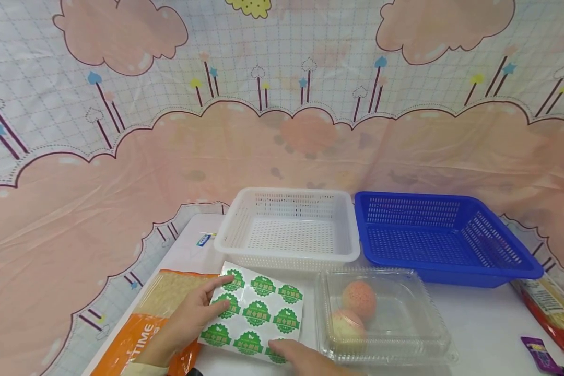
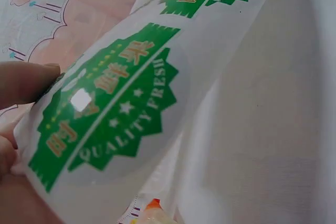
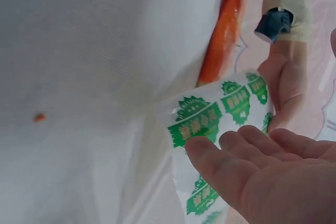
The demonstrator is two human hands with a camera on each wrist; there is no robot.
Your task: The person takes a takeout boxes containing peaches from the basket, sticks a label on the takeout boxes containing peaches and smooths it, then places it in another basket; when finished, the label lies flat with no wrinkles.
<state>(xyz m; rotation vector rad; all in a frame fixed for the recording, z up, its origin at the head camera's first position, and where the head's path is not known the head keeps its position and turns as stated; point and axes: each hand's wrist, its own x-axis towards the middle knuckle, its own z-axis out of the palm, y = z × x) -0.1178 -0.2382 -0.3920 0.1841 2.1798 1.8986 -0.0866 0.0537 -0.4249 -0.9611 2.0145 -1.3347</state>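
Note:
A white sheet of round green stickers (image 1: 256, 312) is tilted over the table's front, bent in the left wrist view. My left hand (image 1: 190, 318) pinches its left edge; in that view the thumb (image 2: 26, 82) lies on the printed face and other fingers are behind it. At the sheet's lower right corner is my right hand (image 1: 310, 357), a digit's tip over a sticker. Its fingers (image 3: 215, 166) look fairly straight in the right wrist view, and I see no grip on the sheet. Beneath the left hand lies an orange packet (image 1: 136, 339) with a clear window.
A clear plastic box (image 1: 404, 334) with a pink ball (image 1: 359, 300) and a pale yellow ball (image 1: 348, 331) stands right of the sheet. Behind are a white basket (image 1: 286, 256) and a blue basket (image 1: 456, 274). A purple packet (image 1: 540, 355) and red-and-yellow package (image 1: 554, 313) lie far right.

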